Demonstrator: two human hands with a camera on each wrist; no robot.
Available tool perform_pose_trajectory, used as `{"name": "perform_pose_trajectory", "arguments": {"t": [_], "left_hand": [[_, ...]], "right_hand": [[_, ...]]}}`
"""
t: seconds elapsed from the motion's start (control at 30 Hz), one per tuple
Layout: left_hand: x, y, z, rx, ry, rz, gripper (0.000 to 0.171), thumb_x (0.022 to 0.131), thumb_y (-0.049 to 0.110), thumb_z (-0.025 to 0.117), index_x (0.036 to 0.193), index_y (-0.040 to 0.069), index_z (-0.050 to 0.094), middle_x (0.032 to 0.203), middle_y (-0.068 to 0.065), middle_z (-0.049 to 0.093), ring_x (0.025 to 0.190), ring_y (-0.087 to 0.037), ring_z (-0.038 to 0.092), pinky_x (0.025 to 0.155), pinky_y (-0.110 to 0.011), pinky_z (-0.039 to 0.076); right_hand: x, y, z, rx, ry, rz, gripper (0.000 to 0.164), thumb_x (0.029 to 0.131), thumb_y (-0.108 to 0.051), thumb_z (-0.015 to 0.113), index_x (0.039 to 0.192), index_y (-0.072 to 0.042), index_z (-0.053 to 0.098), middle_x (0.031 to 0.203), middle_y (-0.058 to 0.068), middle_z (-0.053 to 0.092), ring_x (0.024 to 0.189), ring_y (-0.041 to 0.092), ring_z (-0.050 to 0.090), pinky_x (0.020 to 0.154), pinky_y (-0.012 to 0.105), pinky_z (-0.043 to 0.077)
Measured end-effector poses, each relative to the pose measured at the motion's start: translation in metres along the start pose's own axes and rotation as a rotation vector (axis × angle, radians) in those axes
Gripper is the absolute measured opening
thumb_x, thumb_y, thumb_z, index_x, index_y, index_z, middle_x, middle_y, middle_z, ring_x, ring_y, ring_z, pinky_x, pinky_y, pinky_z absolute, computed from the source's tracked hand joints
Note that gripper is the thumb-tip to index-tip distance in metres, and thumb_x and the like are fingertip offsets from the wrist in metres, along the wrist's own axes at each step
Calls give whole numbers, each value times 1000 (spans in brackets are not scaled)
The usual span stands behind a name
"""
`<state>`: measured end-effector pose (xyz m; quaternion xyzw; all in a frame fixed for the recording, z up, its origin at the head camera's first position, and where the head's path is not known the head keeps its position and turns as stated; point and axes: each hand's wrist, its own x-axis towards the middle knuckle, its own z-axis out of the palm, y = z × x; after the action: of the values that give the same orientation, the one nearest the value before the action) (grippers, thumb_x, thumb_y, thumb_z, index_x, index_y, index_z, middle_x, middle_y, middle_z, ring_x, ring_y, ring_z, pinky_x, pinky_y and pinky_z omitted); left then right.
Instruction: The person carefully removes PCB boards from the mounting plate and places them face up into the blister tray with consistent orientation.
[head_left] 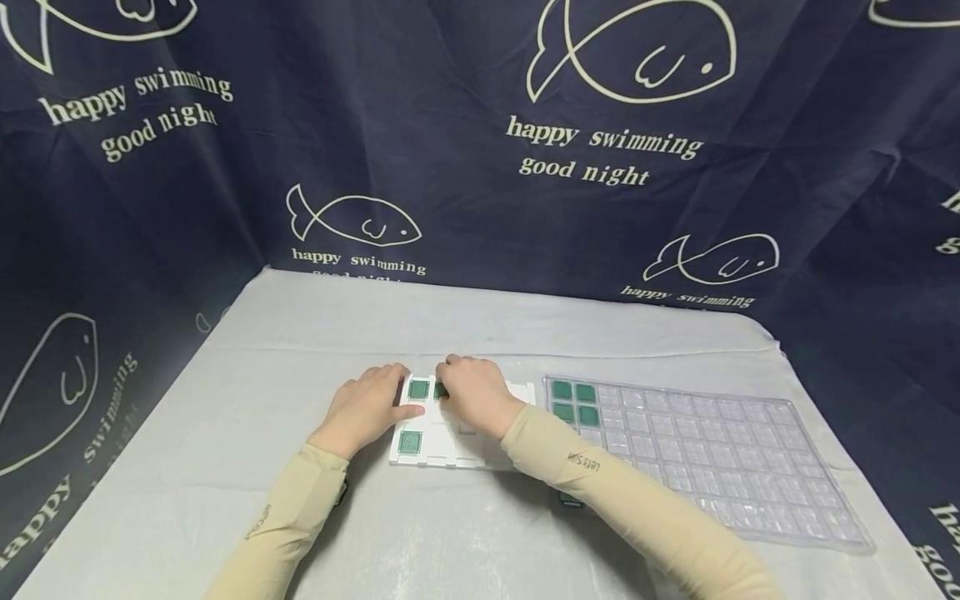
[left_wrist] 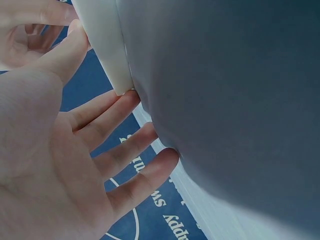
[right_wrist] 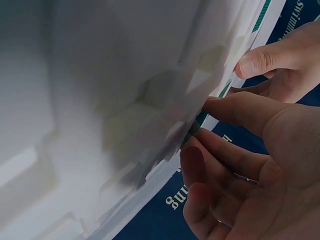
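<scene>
Partway, by the look of it. White tray (head_left: 444,454) on the counter (head_left: 487,329): one green circuit board (head_left: 418,389) in the far-left spot, another green board (head_left: 409,442) in the near-left, third green piece (head_left: 441,390) at the fingertips. Right hand (head_left: 480,396) pinches that third piece at the tray's far side; seating looks unfinished, can't confirm. Left hand (head_left: 362,411) has fingers loosely extended along the tray's left edge, thumb over the top, probably steadying it.

Clear compartment tray (head_left: 720,450) just beside, to the right: four green squares (head_left: 562,389) in its far-left corner, most other cells show none. Another dark green piece (head_left: 571,498) by the sleeve (head_left: 592,475), partly hidden; can't tell if it's in a cell. Rest of white tray partly covered by right hand; direction of transfer and count left not clear.
</scene>
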<state>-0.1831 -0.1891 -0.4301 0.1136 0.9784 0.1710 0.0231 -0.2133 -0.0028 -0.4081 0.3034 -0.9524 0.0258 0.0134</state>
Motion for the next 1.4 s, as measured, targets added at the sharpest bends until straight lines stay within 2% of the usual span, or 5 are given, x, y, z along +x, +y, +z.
{"name": "perform_pose_trajectory", "arguments": {"t": [0.53,0.83,1.4], "left_hand": [[1,1,-1,3,-9,-7,56,89,47,75,130,11,59,127,-8,68,118,-30,63,83,-50,52],[1,0,-1,0,-9,0,56,89,47,75,130,11,59,127,-9,69,117,-31,64,84,-50,53],[0,2,-2,1,-8,-3,55,89,46,75,129,11,60,125,-8,69,115,-30,64,84,-50,52]], "right_hand": [[-2,2,-5,32,9,-2,17,87,-18,79,102,-10,75,91,2,71,76,16,68,63,30,57],[-4,1,-8,14,-22,-9,32,87,-29,82,115,-16,74,101,2,72,85,18,71,67,32,59],[-14,4,-10,32,0,4,31,90,-31,79,116,-17,72,98,2,71,78,17,68,61,31,56]]}}
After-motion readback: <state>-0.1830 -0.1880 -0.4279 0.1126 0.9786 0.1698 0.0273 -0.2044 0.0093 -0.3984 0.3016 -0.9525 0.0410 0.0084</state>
